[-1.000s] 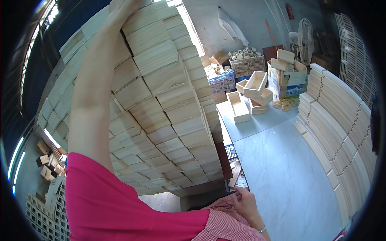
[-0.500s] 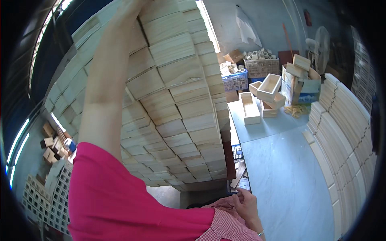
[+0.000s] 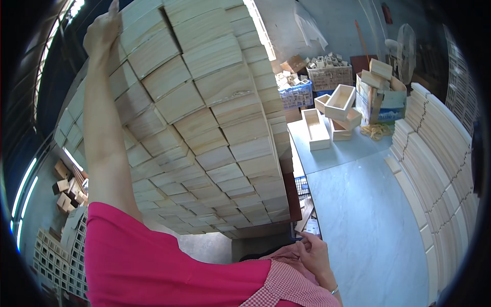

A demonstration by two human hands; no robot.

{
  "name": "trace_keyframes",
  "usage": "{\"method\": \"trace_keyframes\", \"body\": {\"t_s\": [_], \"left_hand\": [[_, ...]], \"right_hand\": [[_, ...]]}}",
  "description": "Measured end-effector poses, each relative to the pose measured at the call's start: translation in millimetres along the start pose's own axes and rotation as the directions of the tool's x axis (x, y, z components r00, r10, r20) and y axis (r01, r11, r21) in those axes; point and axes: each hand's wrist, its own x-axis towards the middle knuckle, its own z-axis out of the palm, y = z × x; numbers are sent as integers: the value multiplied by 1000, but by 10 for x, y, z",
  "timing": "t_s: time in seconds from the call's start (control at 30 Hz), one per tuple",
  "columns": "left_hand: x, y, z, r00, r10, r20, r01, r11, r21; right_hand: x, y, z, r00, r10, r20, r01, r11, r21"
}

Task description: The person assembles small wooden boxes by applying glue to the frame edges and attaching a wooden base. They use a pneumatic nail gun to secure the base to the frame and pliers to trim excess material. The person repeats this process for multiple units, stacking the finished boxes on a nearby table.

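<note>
A tall stack of pale wooden boxes point(image 3: 204, 112) stands in front of me, packed in tight rows. My left arm is raised along its left side. Up at the stack's upper left corner, my left hand point(image 3: 104, 33) touches a wooden box point(image 3: 148, 48); one digit points upward, while the other fingers are bent and mostly hidden, so their hold is unclear. Low at my waist, my right hand point(image 3: 314, 256) hangs by the checked apron point(image 3: 286, 281), close to the table's left edge. Its fingers are loosely bent and apart, with nothing visible between them.
On the grey-white table point(image 3: 363, 220) to my right are several open wooden boxes point(image 3: 317, 130), yellowish bands point(image 3: 375, 132) and a carton point(image 3: 378, 100). Stacked pale boards point(image 3: 440, 148) line its right side. Crates point(image 3: 330, 77) of small pieces and a fan point(image 3: 406, 51) stand behind.
My left hand has moved left and slightly down across the top of the stack, coming into fuller view. My right hand has barely moved. The view has shifted slightly.
</note>
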Motion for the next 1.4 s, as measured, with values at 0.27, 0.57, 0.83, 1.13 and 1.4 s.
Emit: {"method": "trace_keyframes", "body": {"t_s": [0.27, 0.57, 0.83, 1.13, 1.4], "left_hand": [[-513, 97, -432, 661, 205, -722, -398, 911, -105], [-3715, 2673, -1053, 772, 381, -509, -426, -284, -859], [-4044, 3407, -1149, 730, 327, -600, -335, -595, -731], [-4447, 4101, -757, 801, 412, -434, -128, -590, -797], [-5810, 4366, -92, 360, 931, 59, 410, -101, -906]], "right_hand": [[-93, -13, 141, 999, 28, 31, -29, 998, 61], [-233, 195, -287, 982, 76, -171, -93, 991, -93], [-715, 198, -849, 858, 292, -422, -370, 922, -116], [-1696, 889, -3435, 572, -52, -818, -799, 191, -571], [-1615, 556, -4034, 472, 446, -761, -810, -121, -573]]}}
